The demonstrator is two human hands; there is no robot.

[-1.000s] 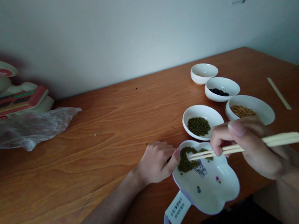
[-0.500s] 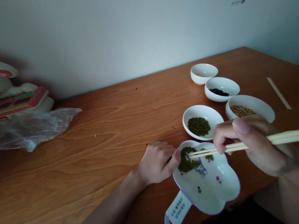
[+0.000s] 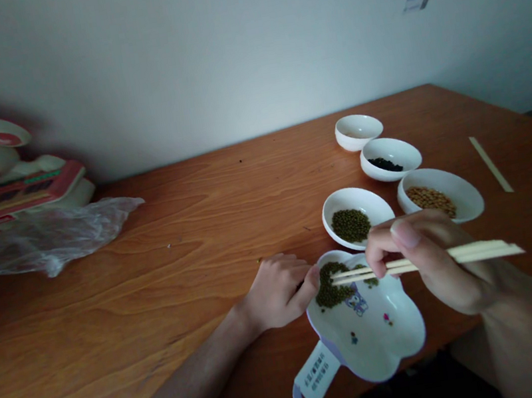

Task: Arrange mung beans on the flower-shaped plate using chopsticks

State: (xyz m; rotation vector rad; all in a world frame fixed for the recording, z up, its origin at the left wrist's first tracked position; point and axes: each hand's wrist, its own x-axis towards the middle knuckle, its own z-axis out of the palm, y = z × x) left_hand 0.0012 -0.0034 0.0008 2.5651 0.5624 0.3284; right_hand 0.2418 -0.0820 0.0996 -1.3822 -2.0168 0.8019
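Note:
My right hand is closed around a pair of wooden chopsticks. Their tips are among the mung beans in a white flower-shaped dish with a labelled handle. A smaller patch of beans lies in the dish near the right hand. At the dish's left rim, my left hand is closed, its thumb on the edge and its other fingers mostly hidden. Just behind the dish stands a white bowl with mung beans. Whether a bean is between the tips cannot be made out.
Farther back are a bowl of tan beans, one with dark pieces and another white bowl. A pale wooden strip lies at right. On the left are a plastic bag and a toy keyboard.
The chopsticks and my right hand have shifted slightly left, with the tips still among the beans in the dish. My left hand stays at the rim. The view has shifted a little.

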